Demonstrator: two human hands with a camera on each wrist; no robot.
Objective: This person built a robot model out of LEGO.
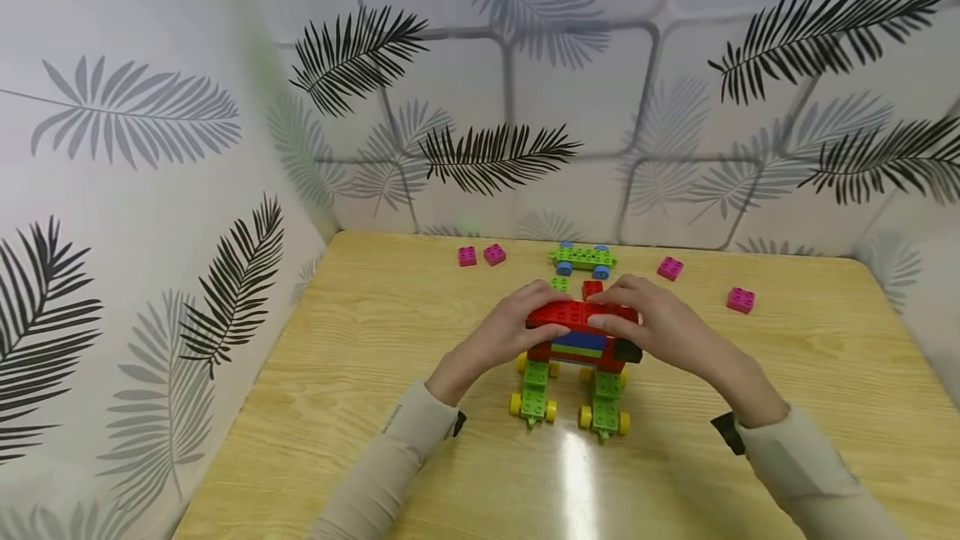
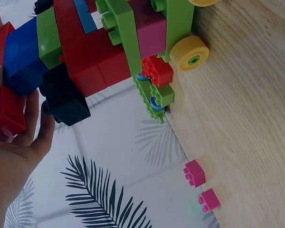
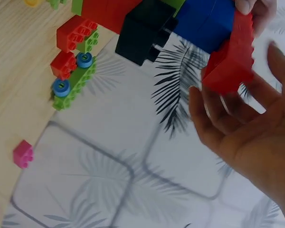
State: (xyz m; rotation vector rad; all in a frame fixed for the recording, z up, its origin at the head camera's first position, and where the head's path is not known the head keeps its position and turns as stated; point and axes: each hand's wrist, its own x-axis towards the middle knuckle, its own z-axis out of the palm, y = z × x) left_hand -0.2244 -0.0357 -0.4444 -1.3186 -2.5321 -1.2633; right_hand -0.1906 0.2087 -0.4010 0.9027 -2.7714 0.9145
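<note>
A built-up structure of toy building bricks stands on the table, with red bricks on top, blue bricks below and green wheeled bases underneath. A black brick juts from its side. My left hand holds the left end of the top red bricks, thumb in front and fingers behind. Around the right end, my right hand has its thumb over the top. In the right wrist view, its fingers lie against the red brick, while the thumb looks apart from it.
Behind the structure lies a green wheeled base with blue wheels. Nearby sit a loose red brick and a small green brick. Several pink bricks, such as one at left and another at right, lie toward the patterned wall.
</note>
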